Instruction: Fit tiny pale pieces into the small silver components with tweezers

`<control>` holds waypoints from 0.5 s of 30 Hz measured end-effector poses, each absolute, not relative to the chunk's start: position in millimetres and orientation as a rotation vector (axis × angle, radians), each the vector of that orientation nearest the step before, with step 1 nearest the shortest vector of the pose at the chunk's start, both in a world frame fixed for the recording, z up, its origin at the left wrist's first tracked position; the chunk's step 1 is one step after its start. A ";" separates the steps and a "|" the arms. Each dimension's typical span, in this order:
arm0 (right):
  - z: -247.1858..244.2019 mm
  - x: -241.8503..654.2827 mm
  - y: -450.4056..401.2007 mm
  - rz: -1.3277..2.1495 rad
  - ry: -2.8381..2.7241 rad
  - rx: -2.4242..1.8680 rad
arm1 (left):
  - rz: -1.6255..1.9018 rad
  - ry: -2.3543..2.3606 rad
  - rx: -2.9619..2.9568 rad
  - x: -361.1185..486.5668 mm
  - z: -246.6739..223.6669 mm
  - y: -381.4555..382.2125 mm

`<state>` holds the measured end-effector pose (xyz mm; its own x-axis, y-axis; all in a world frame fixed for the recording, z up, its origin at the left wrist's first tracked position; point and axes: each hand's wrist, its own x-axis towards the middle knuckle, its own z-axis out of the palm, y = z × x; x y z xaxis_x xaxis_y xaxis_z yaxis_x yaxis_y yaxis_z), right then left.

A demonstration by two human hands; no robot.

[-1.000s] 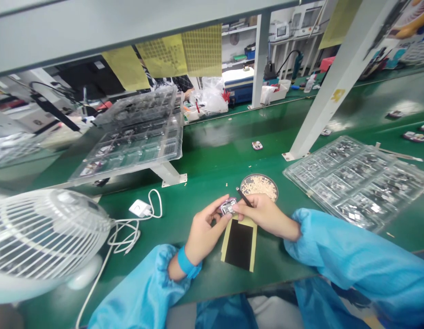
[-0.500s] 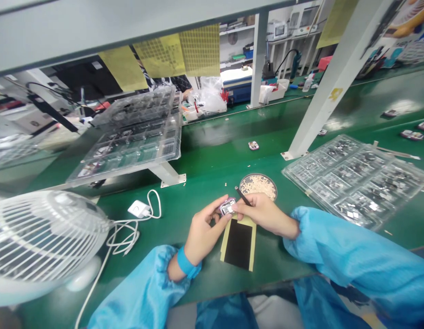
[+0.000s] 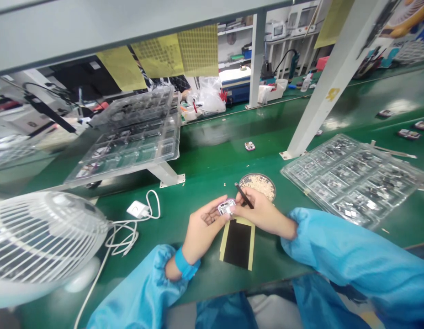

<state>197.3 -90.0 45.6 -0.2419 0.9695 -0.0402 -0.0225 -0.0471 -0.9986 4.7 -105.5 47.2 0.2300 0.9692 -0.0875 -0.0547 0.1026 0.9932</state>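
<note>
Fan: cut off by left edge; base partly behind its grille.
Part: small, detail unreadable; edges covered by fingers of left hand and by right hand.
Tool: only upper end shows, rest inside right hand.
Pad: top end under both hands.
Dish: near rim hidden by right hand; contents too fine to tell.
Right tray: parts too small to identify.
Sheets: print illegible.
</note>
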 end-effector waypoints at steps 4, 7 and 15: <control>42.3 195.5 -89.4 1.466 -1.314 -1.033 | 1.010 1.004 1.155 4.6 50.9 -104.0; 46.8 198.7 -87.5 1.407 -1.342 -1.083 | 0.993 0.997 1.129 2.6 51.9 -101.6; 74.5 225.5 -92.3 0.959 -1.499 -1.074 | 0.962 0.958 0.997 1.6 55.2 -97.6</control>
